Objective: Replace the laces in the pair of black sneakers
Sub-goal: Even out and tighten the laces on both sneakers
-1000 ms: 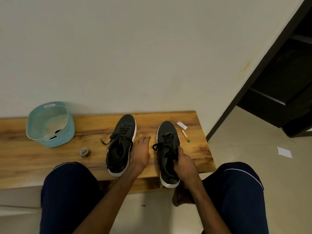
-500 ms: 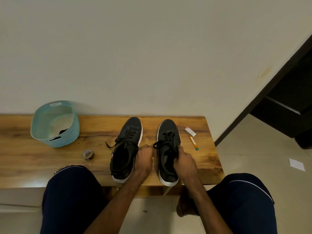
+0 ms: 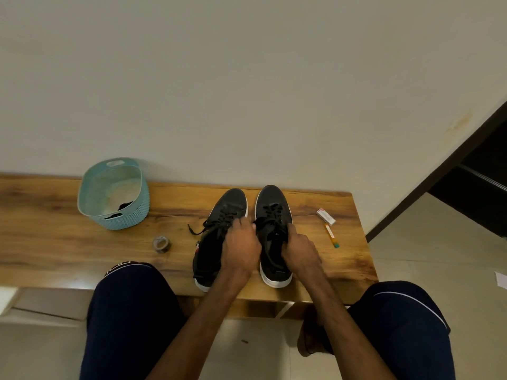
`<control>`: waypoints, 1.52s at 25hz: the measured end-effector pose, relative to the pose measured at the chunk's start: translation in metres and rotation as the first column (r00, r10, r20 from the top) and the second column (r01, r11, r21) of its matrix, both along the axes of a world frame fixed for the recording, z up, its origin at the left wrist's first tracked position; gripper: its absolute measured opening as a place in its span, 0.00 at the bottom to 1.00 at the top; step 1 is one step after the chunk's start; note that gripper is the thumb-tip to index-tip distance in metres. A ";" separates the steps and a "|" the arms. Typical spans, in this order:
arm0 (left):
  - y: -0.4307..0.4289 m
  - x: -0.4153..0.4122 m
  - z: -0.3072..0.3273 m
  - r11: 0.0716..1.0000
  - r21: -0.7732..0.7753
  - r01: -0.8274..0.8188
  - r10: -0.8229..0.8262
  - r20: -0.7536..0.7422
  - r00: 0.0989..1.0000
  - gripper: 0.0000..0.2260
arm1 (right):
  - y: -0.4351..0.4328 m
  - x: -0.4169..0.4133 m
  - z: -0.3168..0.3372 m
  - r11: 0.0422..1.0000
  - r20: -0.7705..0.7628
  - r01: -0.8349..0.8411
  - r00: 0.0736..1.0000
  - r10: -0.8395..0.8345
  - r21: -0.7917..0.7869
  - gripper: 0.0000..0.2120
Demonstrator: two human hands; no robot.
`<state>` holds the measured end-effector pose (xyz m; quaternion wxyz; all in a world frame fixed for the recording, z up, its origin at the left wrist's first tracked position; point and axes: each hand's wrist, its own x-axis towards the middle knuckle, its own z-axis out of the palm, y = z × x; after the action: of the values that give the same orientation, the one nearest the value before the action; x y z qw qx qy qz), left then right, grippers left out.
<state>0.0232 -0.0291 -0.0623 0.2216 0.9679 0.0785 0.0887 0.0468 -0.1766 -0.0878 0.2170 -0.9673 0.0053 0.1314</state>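
Starting on the old laces (image 3: 272, 218) of the right sneaker (image 3: 270, 198), I am judging. It is standing just beside the left sneaker (image 3: 227, 207) on the worktop (image 3: 315, 264), toes far, both laced. My right hand (image 3: 300, 250) is grasping it at the tongue. My left hand (image 3: 240, 250) is curling at the bow; whether that grip is pinching lace, I cannot tell. Next I am needing to loosen the knot, then pull the lace out of the eyelets.
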 end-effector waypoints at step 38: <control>0.115 0.071 0.014 0.934 -0.006 0.358 -0.333 -0.379 0.864 0.06 | 0.102 0.035 0.031 0.966 0.140 -0.248 0.957 0.256 -0.073 0.14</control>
<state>0.0941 0.0857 -0.0482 0.1834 0.9719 -0.0582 -0.1358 0.0820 -0.0743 -0.0565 0.1720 -0.9727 -0.1304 0.0856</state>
